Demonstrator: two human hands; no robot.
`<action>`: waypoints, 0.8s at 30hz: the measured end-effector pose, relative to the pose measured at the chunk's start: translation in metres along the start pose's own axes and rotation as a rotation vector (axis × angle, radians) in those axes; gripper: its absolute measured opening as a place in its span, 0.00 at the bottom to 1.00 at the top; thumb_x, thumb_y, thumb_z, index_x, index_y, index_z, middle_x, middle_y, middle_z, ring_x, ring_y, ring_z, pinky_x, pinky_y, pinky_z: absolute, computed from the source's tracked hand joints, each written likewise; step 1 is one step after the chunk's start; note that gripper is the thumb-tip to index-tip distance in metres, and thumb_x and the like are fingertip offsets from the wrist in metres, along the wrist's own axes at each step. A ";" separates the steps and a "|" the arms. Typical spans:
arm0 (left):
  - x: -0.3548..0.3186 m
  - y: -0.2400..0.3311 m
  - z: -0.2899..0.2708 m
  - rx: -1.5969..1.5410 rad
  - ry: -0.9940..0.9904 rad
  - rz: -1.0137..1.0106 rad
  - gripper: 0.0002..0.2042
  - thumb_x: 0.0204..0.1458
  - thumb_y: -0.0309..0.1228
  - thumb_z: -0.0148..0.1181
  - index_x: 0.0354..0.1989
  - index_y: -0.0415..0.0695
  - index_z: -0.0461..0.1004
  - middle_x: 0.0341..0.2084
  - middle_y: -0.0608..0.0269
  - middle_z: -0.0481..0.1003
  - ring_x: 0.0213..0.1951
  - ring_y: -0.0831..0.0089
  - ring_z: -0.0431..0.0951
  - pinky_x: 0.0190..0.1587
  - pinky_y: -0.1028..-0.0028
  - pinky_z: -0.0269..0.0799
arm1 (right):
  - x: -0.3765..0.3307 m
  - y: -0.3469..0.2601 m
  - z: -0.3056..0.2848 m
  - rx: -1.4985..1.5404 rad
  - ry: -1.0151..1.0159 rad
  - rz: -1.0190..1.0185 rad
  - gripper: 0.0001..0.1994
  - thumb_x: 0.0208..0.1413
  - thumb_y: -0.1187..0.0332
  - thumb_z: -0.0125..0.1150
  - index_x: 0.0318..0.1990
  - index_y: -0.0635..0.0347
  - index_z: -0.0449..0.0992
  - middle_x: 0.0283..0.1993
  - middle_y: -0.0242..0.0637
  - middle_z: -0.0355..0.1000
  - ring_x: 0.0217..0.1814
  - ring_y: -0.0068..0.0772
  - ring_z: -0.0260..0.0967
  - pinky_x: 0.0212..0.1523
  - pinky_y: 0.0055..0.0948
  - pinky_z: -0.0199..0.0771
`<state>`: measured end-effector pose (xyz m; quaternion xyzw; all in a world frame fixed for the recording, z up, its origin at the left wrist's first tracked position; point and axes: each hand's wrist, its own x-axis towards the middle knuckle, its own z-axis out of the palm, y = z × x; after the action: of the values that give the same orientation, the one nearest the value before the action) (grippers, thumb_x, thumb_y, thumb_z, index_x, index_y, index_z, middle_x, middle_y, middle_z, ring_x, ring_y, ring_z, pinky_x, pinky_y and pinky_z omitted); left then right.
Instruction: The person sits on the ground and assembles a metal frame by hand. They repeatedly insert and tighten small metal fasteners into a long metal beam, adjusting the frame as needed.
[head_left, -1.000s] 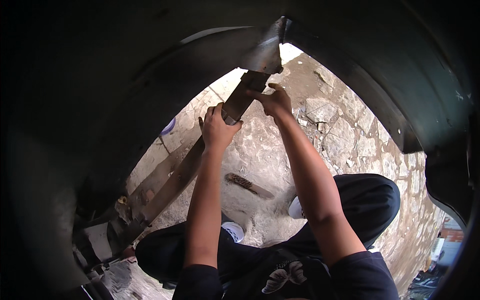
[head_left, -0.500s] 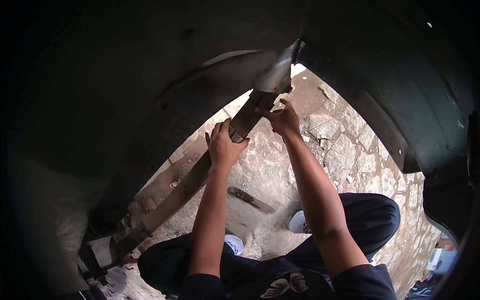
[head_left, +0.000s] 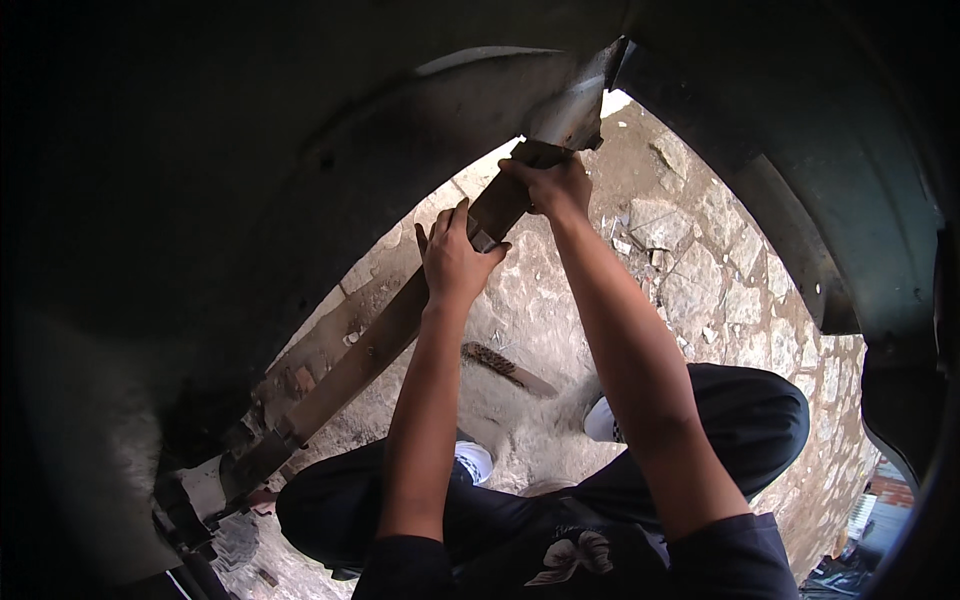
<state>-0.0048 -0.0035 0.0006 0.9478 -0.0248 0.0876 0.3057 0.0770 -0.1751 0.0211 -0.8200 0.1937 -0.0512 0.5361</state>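
Note:
A long brown metal bar (head_left: 372, 346) runs slantwise from the lower left up to a bent metal end piece (head_left: 568, 115) at the top. My left hand (head_left: 458, 258) straddles the bar near its upper part, fingers on the far side and thumb on the near side, beside a small shiny spot. Higher up, my right hand (head_left: 563, 187) grips the bar just below the bent piece, its thumb lying across the top face. The fingers of my right hand are partly hidden.
Dark curved panels (head_left: 800, 180) enclose the space above and on both sides. On the stony ground (head_left: 700, 290) between my feet lies a brush (head_left: 507, 369) with dark bristles and a flat handle. My bent knees are on either side.
My right hand has closed from a spread thumb and finger to a grip on the bar's upper end. The whole view has shifted, so bar and hands appear higher.

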 end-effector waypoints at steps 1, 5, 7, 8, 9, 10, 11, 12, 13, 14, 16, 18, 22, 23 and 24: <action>0.000 -0.001 -0.001 -0.004 -0.008 -0.006 0.43 0.39 0.42 0.81 0.66 0.41 0.69 0.57 0.48 0.73 0.60 0.51 0.74 0.63 0.56 0.71 | -0.004 0.003 0.002 -0.081 0.068 -0.065 0.52 0.33 0.44 0.87 0.64 0.62 0.68 0.52 0.50 0.81 0.51 0.47 0.82 0.52 0.38 0.83; 0.002 -0.006 -0.005 0.058 0.015 0.011 0.43 0.39 0.42 0.81 0.66 0.40 0.69 0.57 0.47 0.74 0.60 0.51 0.74 0.63 0.57 0.71 | -0.027 0.007 -0.018 -0.147 0.106 -0.040 0.60 0.31 0.40 0.86 0.69 0.60 0.59 0.60 0.51 0.76 0.62 0.48 0.76 0.63 0.37 0.74; -0.005 -0.004 -0.004 0.049 0.028 0.009 0.43 0.39 0.43 0.81 0.65 0.40 0.69 0.57 0.46 0.74 0.59 0.50 0.75 0.62 0.57 0.72 | -0.028 0.017 -0.023 -0.108 0.103 -0.053 0.58 0.32 0.39 0.86 0.67 0.61 0.60 0.60 0.51 0.76 0.62 0.48 0.76 0.63 0.37 0.74; 0.001 -0.003 -0.003 0.034 0.043 0.009 0.43 0.39 0.42 0.81 0.65 0.40 0.70 0.57 0.46 0.74 0.59 0.50 0.75 0.62 0.57 0.72 | -0.028 0.021 -0.023 -0.088 0.100 -0.058 0.57 0.32 0.39 0.86 0.66 0.61 0.61 0.60 0.50 0.76 0.62 0.48 0.76 0.63 0.37 0.74; 0.004 0.000 0.000 0.016 0.030 0.006 0.42 0.39 0.42 0.81 0.65 0.40 0.70 0.57 0.46 0.74 0.59 0.50 0.75 0.62 0.57 0.72 | -0.024 0.023 -0.022 -0.079 0.118 -0.054 0.55 0.33 0.39 0.86 0.65 0.61 0.62 0.58 0.50 0.77 0.61 0.49 0.76 0.64 0.38 0.72; 0.004 0.001 0.001 0.008 0.012 -0.006 0.42 0.39 0.42 0.81 0.64 0.40 0.70 0.57 0.46 0.74 0.59 0.50 0.75 0.62 0.57 0.73 | -0.021 0.020 -0.020 -0.046 0.159 -0.097 0.52 0.30 0.43 0.87 0.62 0.65 0.67 0.54 0.52 0.80 0.56 0.47 0.80 0.59 0.38 0.78; 0.005 0.007 -0.001 0.014 -0.002 -0.001 0.42 0.38 0.42 0.81 0.64 0.40 0.70 0.56 0.46 0.74 0.59 0.49 0.75 0.62 0.58 0.73 | -0.012 0.021 -0.015 -0.024 0.131 -0.051 0.52 0.30 0.44 0.87 0.61 0.66 0.68 0.51 0.51 0.81 0.54 0.46 0.81 0.58 0.38 0.79; 0.006 0.006 -0.003 0.018 -0.002 0.008 0.42 0.38 0.42 0.81 0.64 0.40 0.71 0.55 0.46 0.75 0.58 0.49 0.75 0.61 0.58 0.73 | -0.004 0.017 -0.010 0.003 0.102 -0.018 0.52 0.30 0.44 0.87 0.61 0.67 0.69 0.48 0.50 0.82 0.53 0.45 0.81 0.56 0.38 0.80; 0.004 -0.002 0.000 0.032 0.034 0.032 0.41 0.38 0.42 0.81 0.63 0.40 0.71 0.54 0.46 0.75 0.58 0.49 0.76 0.60 0.58 0.74 | -0.008 0.010 -0.010 0.045 0.041 0.011 0.53 0.30 0.44 0.87 0.61 0.69 0.69 0.45 0.49 0.83 0.50 0.44 0.82 0.55 0.37 0.80; 0.005 -0.010 0.003 0.047 0.070 0.056 0.41 0.38 0.42 0.81 0.63 0.40 0.71 0.53 0.46 0.75 0.57 0.49 0.76 0.60 0.58 0.74 | -0.011 0.003 -0.011 0.088 -0.018 0.042 0.53 0.30 0.44 0.87 0.61 0.70 0.69 0.43 0.49 0.83 0.47 0.42 0.83 0.54 0.36 0.81; 0.005 -0.004 -0.002 0.012 0.048 0.045 0.40 0.39 0.43 0.81 0.61 0.37 0.73 0.51 0.44 0.76 0.55 0.47 0.78 0.58 0.57 0.75 | -0.016 0.010 -0.010 0.039 0.004 -0.011 0.49 0.32 0.42 0.85 0.57 0.71 0.73 0.43 0.48 0.84 0.41 0.38 0.84 0.51 0.34 0.82; 0.002 -0.004 -0.003 0.064 0.044 0.032 0.40 0.39 0.44 0.80 0.62 0.37 0.73 0.51 0.44 0.76 0.55 0.47 0.78 0.58 0.57 0.74 | -0.033 0.012 -0.025 -0.044 0.018 -0.061 0.46 0.33 0.40 0.84 0.52 0.71 0.77 0.41 0.48 0.84 0.43 0.38 0.84 0.51 0.35 0.82; 0.004 -0.001 -0.001 0.075 0.020 0.019 0.40 0.39 0.44 0.80 0.62 0.38 0.73 0.53 0.44 0.76 0.56 0.48 0.78 0.59 0.57 0.74 | -0.016 0.022 -0.016 -0.063 0.022 -0.026 0.37 0.34 0.39 0.84 0.38 0.68 0.83 0.34 0.43 0.81 0.36 0.33 0.80 0.42 0.32 0.79; 0.005 0.001 -0.001 0.090 0.021 0.021 0.41 0.39 0.44 0.80 0.63 0.39 0.72 0.54 0.45 0.75 0.56 0.49 0.78 0.59 0.58 0.75 | -0.010 0.015 -0.013 -0.023 -0.043 0.028 0.35 0.35 0.39 0.84 0.35 0.67 0.83 0.29 0.39 0.79 0.30 0.29 0.77 0.35 0.31 0.77; 0.007 0.003 -0.001 0.102 0.026 0.025 0.41 0.39 0.44 0.80 0.64 0.39 0.72 0.54 0.46 0.75 0.57 0.50 0.77 0.60 0.58 0.75 | -0.007 0.010 -0.014 0.014 -0.105 0.077 0.33 0.35 0.39 0.84 0.31 0.65 0.84 0.25 0.34 0.77 0.23 0.25 0.73 0.29 0.29 0.76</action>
<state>0.0013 -0.0049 0.0043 0.9605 -0.0280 0.1047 0.2562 0.0642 -0.1876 0.0189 -0.8097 0.1964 0.0115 0.5530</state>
